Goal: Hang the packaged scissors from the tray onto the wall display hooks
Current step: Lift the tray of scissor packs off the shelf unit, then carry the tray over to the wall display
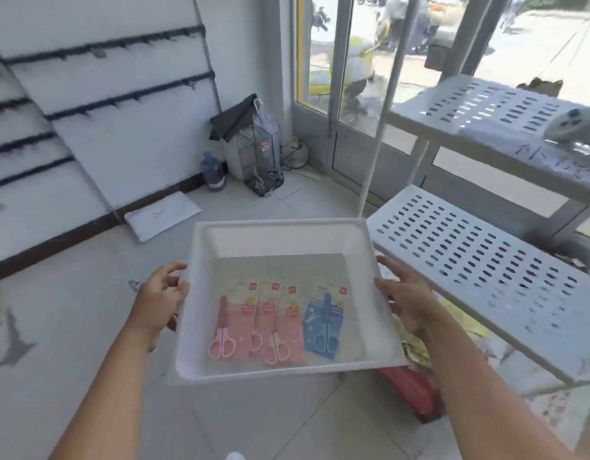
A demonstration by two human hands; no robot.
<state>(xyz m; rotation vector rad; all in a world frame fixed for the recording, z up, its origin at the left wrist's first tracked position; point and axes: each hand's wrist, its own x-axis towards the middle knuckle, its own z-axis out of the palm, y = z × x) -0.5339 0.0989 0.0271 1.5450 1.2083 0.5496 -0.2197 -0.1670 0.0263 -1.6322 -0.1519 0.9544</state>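
Note:
A white plastic tray [280, 232] is held up in front of me, above the tiled floor. My left hand [162, 295] grips its left rim and my right hand [403, 298] grips its right rim. Inside lie three pink packaged scissors [260, 323] side by side, partly overlapping. To their right lies one blue packaged scissors [323, 322]. The white wall display [127, 84] stands at the upper left, with dark rails carrying rows of hooks [121, 44]. No package hangs on the hooks that I can see.
A white perforated metal shelf unit [479, 260] stands close on the right, with a game controller [575, 127] on its upper shelf. In the far corner are a wire cage [263, 154], a water jug [212, 171] and a white flat box [162, 215]. Red packaging [409, 390] lies below the tray.

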